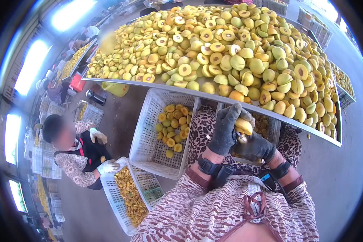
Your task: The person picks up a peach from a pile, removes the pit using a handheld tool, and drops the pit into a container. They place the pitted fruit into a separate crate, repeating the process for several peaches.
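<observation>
My left hand (225, 128), in a dark grey work glove, is closed around a yellow peach half (244, 126). Just below it my right hand (257, 147), gloved the same way, grips a small metal tool (242, 139). Its tip is up against the fruit; the handle is hidden in my fist, so its exact kind cannot be made out. Both hands are at the near edge of a metal-rimmed table (218, 93) heaped with halved yellow peaches (238, 62), many showing brown pits or hollows.
A white plastic crate (143, 139) holding peach halves stands left of my knees. Another crate, partly hidden, sits under my hands. Further left, a co-worker (78, 157) in white gloves touches a crate (113, 197) of cut pieces. A thermos (95, 97) stands behind.
</observation>
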Available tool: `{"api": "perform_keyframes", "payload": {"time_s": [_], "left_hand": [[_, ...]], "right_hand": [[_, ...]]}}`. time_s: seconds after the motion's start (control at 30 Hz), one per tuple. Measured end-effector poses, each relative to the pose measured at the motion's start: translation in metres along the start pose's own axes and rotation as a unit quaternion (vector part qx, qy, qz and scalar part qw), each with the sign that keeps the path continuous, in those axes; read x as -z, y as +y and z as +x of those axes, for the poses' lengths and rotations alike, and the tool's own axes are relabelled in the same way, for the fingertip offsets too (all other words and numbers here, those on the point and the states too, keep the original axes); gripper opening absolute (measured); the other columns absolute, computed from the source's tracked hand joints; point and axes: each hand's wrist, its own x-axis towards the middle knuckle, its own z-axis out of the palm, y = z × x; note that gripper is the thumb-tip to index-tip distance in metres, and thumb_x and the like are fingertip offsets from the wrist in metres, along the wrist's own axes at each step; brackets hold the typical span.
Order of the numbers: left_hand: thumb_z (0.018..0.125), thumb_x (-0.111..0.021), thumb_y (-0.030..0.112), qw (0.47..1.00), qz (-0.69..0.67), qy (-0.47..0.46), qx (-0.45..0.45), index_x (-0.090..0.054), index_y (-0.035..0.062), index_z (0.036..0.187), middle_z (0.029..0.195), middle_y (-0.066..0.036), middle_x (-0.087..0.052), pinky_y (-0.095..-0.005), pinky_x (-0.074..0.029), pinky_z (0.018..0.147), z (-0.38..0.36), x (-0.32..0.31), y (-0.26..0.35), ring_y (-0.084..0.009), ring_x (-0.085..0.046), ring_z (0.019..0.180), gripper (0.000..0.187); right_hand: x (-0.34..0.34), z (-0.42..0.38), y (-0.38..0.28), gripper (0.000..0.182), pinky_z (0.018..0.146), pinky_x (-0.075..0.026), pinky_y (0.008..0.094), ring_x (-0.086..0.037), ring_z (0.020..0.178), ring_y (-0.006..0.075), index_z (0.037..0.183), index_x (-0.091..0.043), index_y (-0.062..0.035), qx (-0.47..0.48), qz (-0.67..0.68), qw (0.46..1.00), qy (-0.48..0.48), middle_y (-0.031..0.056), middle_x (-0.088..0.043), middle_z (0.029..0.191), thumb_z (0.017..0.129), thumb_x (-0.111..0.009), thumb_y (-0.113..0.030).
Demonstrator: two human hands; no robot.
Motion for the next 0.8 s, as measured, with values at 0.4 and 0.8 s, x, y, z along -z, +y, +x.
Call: {"api": "perform_keyframes", "payload": {"time_s": [0.4, 0.8], "left_hand": [[0.091, -0.061, 0.033, 0.795, 0.501, 0.251, -0.233, -0.068, 0.0056, 0.089, 0.089, -0.013, -0.066, -0.0426, -0.052, 0.080, 0.015, 0.160, 0.030, -0.0285, -0.063, 0.087, 0.028], [0.075, -0.072, 0.038, 0.574, 0.815, -0.057, -0.051, -0.067, 0.0048, 0.107, 0.113, -0.020, -0.061, -0.0498, -0.051, 0.072, 0.182, 0.101, -0.022, -0.0359, -0.065, 0.081, 0.046]], "right_hand": [[-0.010, -0.054, 0.059, 0.016, 0.058, -0.051, 0.0449, -0.066, 0.068, 0.0391, 0.075, -0.068, -0.0071, -0.282, -0.323, 0.900, -0.071, 0.0175, -0.068, 0.075, 0.083, -0.064, -0.020], [0.012, -0.080, 0.020, 0.008, 0.052, -0.042, 0.0329, -0.054, 0.057, 0.0148, 0.084, -0.060, -0.0021, -0.283, -0.081, 0.952, 0.086, 0.0073, -0.056, 0.062, 0.083, -0.065, -0.008]]}}
